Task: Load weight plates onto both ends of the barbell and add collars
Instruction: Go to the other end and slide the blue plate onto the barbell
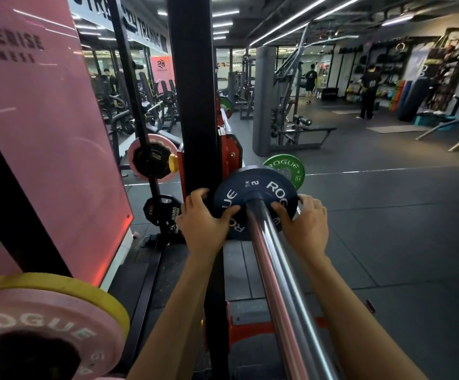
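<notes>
Both hands hold a round dark-blue Rogue weight plate marked 2 KG, which is threaded on the polished chrome barbell sleeve. The left hand grips the plate's left rim, thumb laid across the printed face and fingers curled round the edge behind. The right hand grips the right rim in the same way, thumb on the face just beside the bore and fingers wrapped over the edge. The sleeve's long axis runs away from the viewer, from lower right up and slightly leftward into the plate's centre hole; its free end points back toward the camera. The plate stands upright, face square to that axis and turned toward the viewer. Beyond the grip and slightly right, a round green Rogue plate marked 10 shows behind the blue plate's upper rim; whether the two touch cannot be told. Just left of the left hand stands a black steel rack upright. Well to the near left of the grip, a pink Rogue plate lies against a yellow plate.
</notes>
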The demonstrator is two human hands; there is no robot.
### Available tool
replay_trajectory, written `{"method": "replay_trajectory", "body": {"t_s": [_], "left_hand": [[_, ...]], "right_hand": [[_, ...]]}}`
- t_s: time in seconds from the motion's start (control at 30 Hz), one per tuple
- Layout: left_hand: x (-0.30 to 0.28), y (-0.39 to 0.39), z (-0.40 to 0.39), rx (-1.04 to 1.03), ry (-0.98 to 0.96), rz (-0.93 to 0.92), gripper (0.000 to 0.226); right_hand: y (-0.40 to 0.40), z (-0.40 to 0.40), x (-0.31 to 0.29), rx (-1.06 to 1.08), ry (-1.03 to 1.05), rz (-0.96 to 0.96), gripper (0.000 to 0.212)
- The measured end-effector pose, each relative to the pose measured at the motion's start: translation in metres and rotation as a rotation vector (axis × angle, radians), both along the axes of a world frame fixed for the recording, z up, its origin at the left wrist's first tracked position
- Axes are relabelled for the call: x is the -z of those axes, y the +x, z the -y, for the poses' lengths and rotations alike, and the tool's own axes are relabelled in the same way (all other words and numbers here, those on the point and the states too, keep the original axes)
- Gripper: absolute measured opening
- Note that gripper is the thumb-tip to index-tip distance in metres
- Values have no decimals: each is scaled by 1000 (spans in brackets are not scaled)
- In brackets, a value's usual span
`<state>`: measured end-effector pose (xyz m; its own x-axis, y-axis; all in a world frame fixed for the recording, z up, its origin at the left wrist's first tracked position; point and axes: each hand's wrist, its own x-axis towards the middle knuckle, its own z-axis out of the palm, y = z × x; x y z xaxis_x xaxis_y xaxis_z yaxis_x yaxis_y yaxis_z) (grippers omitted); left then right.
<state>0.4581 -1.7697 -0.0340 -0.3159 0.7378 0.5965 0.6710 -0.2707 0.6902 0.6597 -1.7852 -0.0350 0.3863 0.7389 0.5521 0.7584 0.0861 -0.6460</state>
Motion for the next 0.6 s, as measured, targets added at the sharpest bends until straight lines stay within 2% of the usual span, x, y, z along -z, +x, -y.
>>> {"method": "replay_trajectory", "body": {"t_s": [0.17,0.27,0.37,0.6], "left_hand": [[-5,1,18,-72,-17,-44,73],[4,1,40,-62,4,-33,72],[11,5,70,-34,-9,-22,77],[9,23,165,-35,22,36,76]], "right_hand": [[-2,16,-2,-25,-10,24,56],[1,37,-1,-54,-39,45,67],[6,67,-1,-85,-42,59,74],[25,166,-8,-119,5,48,70]]}}
